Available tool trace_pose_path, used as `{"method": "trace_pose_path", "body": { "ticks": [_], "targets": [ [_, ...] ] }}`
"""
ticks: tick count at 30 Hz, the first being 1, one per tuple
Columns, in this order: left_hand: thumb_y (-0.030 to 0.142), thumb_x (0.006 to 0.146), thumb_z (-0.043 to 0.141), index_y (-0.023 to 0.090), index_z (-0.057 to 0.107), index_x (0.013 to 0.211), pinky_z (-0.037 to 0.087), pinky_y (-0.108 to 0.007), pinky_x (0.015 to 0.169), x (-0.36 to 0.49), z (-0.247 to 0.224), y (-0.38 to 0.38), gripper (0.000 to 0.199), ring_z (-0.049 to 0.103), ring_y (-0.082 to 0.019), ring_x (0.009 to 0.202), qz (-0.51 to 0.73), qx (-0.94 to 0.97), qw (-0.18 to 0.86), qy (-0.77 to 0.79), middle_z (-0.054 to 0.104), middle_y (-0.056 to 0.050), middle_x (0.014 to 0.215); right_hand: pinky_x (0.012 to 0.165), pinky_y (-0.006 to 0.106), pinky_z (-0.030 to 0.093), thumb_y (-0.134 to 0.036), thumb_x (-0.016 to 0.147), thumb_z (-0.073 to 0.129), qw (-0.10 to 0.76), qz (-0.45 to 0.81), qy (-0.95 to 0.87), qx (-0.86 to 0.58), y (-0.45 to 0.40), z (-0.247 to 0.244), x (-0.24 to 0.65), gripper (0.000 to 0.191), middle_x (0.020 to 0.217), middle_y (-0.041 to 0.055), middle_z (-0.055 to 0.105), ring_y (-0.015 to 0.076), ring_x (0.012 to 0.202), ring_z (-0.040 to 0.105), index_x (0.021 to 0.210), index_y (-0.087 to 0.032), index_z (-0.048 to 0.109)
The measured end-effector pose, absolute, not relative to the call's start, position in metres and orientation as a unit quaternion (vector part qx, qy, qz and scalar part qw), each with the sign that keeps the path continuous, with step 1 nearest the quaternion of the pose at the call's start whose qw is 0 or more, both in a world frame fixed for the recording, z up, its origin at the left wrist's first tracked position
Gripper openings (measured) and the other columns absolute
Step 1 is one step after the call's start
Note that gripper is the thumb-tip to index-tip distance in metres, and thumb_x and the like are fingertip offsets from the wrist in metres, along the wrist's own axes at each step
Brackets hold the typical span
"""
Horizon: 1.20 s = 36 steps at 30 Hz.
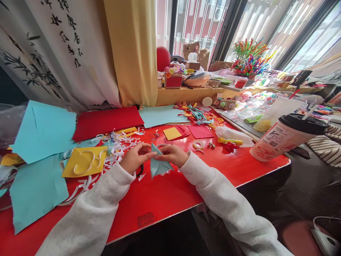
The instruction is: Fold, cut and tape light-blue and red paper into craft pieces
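A small piece of folded light-blue paper [160, 168] is held up between both hands, just above the red table [170, 199]. My left hand [138, 156] pinches its upper left edge between thumb and fingers. On the other side, my right hand [174, 154] grips the upper right edge, fingers closed. The paper has creases and pointed corners, one of them pointing up. Part of a dark ring, perhaps a scissors handle [140, 170], shows behind my left wrist; the rest is hidden.
White paper shreds [119, 151] and a yellow sheet [84, 161] lie left, near large light-blue sheets [45, 131]. Yellow squares [172, 133], a pink-red sheet [200, 132], a tape roll [198, 144] and a glue stick [229, 141] lie beyond my hands. A lidded drink cup [285, 137] stands right.
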<state>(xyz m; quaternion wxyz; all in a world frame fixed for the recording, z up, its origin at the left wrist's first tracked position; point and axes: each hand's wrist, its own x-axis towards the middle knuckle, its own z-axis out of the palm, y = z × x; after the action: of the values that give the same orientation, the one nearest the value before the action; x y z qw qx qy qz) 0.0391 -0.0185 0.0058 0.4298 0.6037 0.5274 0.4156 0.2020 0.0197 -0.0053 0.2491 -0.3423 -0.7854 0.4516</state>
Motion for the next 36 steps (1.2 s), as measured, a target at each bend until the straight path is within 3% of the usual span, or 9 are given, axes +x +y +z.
{"method": "trace_pose_path", "body": {
  "ticks": [4,11,15,25,30,33,36],
  "targets": [
    [0.035,0.06,0.06,0.014,0.056,0.07,0.041,-0.024,0.062,0.037,0.01,-0.016,0.024,0.052,-0.012,0.064,0.459,0.571,0.435,0.523,0.056,0.0,0.067,0.041,0.019,0.02,-0.047,0.063,0.054,0.189,0.453,-0.813,-0.312,0.016,-0.001,0.2,0.037,0.048,-0.0059,0.029,0.0039,0.045,0.027,0.052,-0.014,0.042],
    [0.036,0.063,0.057,0.016,0.058,0.069,0.041,-0.024,0.061,0.043,0.005,-0.021,0.021,0.053,-0.013,0.063,0.431,0.616,0.392,0.53,0.059,-0.001,0.066,0.039,0.02,0.015,-0.052,0.068,0.045,0.194,0.481,-0.794,-0.316,0.011,-0.003,0.195,0.044,0.047,-0.0058,0.02,0.0035,0.042,0.019,0.047,-0.016,0.03],
    [0.037,0.064,0.055,0.017,0.058,0.067,0.041,-0.023,0.057,0.045,0.005,-0.024,0.021,0.052,-0.012,0.059,0.436,0.624,0.357,0.542,0.057,0.0,0.062,0.038,0.02,0.014,-0.051,0.066,0.049,0.193,0.49,-0.789,-0.316,0.011,-0.004,0.195,0.044,0.045,-0.006,0.02,0.0031,0.041,0.018,0.046,-0.016,0.03],
    [0.035,0.056,0.063,0.016,0.061,0.064,0.041,-0.022,0.057,0.032,0.019,-0.019,0.02,0.051,-0.011,0.057,0.539,0.511,0.342,0.576,0.057,0.002,0.058,0.037,0.02,0.023,-0.051,0.067,0.046,0.193,0.526,-0.755,-0.342,0.006,-0.002,0.188,0.041,0.045,-0.005,0.03,0.0041,0.04,0.029,0.05,-0.015,0.038],
    [0.034,0.058,0.062,0.017,0.061,0.065,0.041,-0.022,0.058,0.032,0.017,-0.019,0.018,0.05,-0.011,0.058,0.561,0.529,0.308,0.557,0.057,0.002,0.06,0.044,0.02,0.038,-0.046,0.072,0.042,0.162,0.661,-0.68,-0.271,-0.001,0.007,0.19,0.031,0.06,0.0002,0.051,0.008,0.049,0.05,0.073,-0.015,0.045],
    [0.034,0.057,0.062,0.017,0.061,0.065,0.042,-0.022,0.058,0.032,0.018,-0.019,0.018,0.051,-0.012,0.06,0.56,0.526,0.301,0.565,0.058,0.001,0.06,0.048,0.02,0.041,-0.039,0.073,0.044,0.124,0.698,-0.664,-0.238,-0.003,0.01,0.196,0.028,0.07,0.0019,0.053,0.0083,0.055,0.053,0.087,-0.015,0.043],
    [0.035,0.057,0.061,0.017,0.061,0.064,0.041,-0.022,0.057,0.034,0.019,-0.021,0.018,0.051,-0.012,0.059,0.519,0.547,0.29,0.59,0.058,0.001,0.059,0.053,0.019,0.041,-0.034,0.072,0.049,0.117,0.666,-0.705,-0.214,-0.002,0.01,0.2,0.024,0.069,-0.0006,0.05,0.0068,0.059,0.049,0.085,-0.014,0.047]
  ]
}}
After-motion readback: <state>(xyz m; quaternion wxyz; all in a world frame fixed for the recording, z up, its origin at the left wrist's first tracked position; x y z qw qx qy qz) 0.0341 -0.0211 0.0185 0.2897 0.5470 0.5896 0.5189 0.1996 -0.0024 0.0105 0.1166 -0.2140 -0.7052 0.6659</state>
